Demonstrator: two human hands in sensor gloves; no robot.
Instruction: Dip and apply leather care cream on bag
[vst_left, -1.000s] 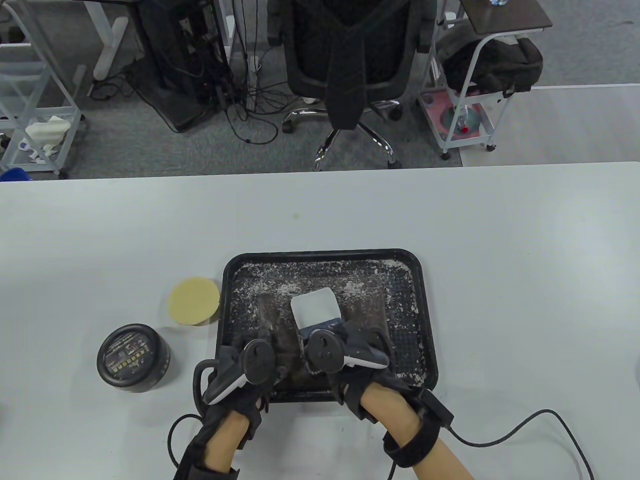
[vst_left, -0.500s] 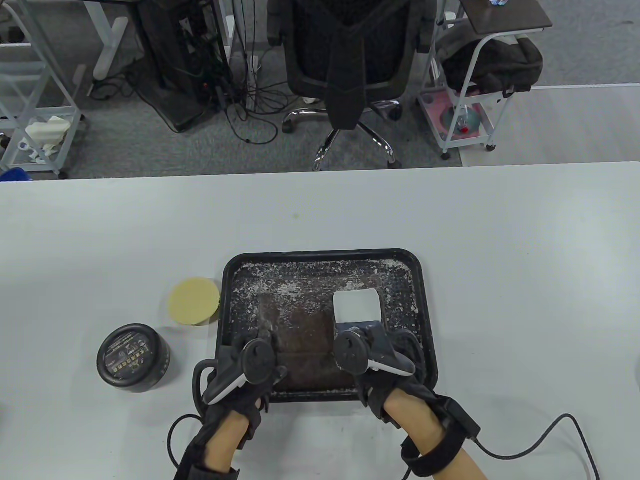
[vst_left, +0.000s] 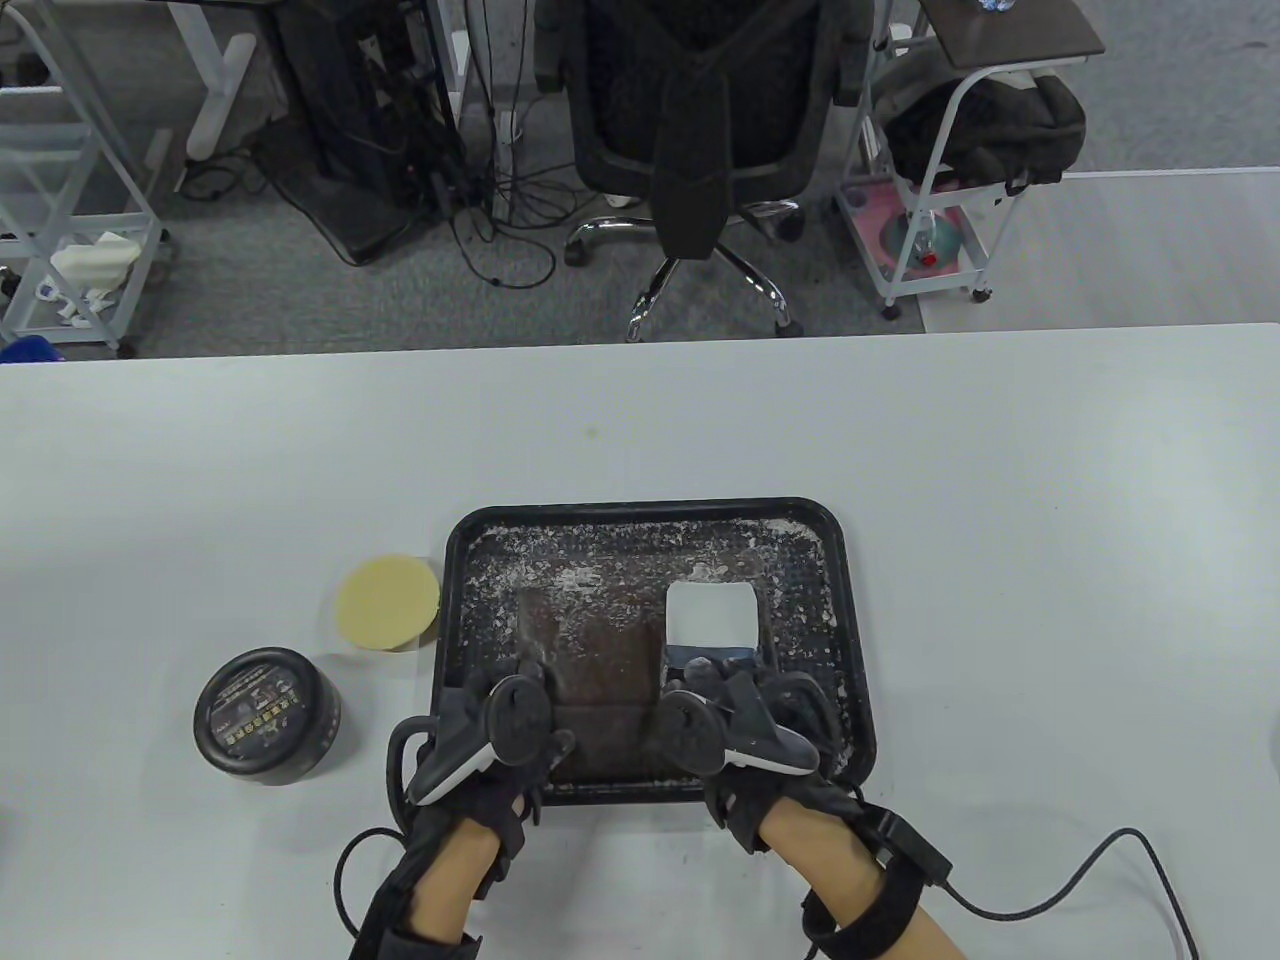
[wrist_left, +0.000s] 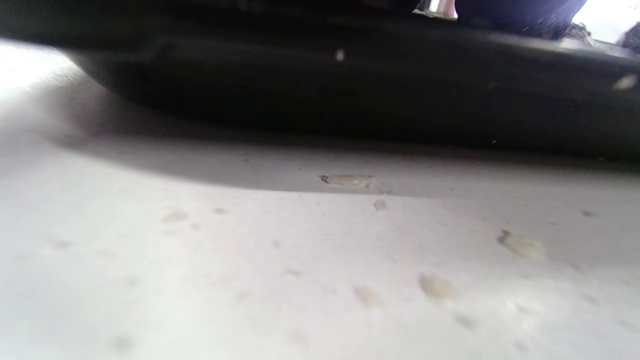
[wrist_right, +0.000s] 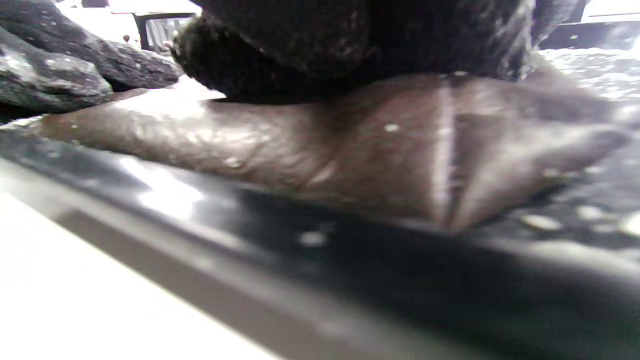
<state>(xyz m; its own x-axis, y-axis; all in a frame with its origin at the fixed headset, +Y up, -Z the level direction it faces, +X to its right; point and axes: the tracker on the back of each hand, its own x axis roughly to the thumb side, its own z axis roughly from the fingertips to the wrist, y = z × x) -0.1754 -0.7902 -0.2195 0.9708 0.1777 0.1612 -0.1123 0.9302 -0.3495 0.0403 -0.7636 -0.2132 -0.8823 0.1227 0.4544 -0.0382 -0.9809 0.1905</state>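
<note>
A brown leather bag (vst_left: 600, 650) lies flat in a black tray (vst_left: 640, 507) dusted with white crumbs. My right hand (vst_left: 715, 685) pinches the near edge of a white pad (vst_left: 710, 612) that lies on the bag's right part. My left hand (vst_left: 520, 690) rests on the bag's near left corner with its fingers laid on the leather. In the right wrist view the bag (wrist_right: 350, 150) fills the middle, with gloved fingers (wrist_right: 300, 45) on top of it. A black cream jar (vst_left: 266, 714) with its lid on stands left of the tray.
A round yellow sponge (vst_left: 388, 603) lies on the white table (vst_left: 1000, 500) between the jar and the tray. The left wrist view shows the tray's outer wall (wrist_left: 350, 90) and crumbs on the table. An office chair and carts stand beyond the far edge.
My right hand slid the white pad from the bag's middle to its right side, then drew back slightly toward me. The left hand has stayed in place.
</note>
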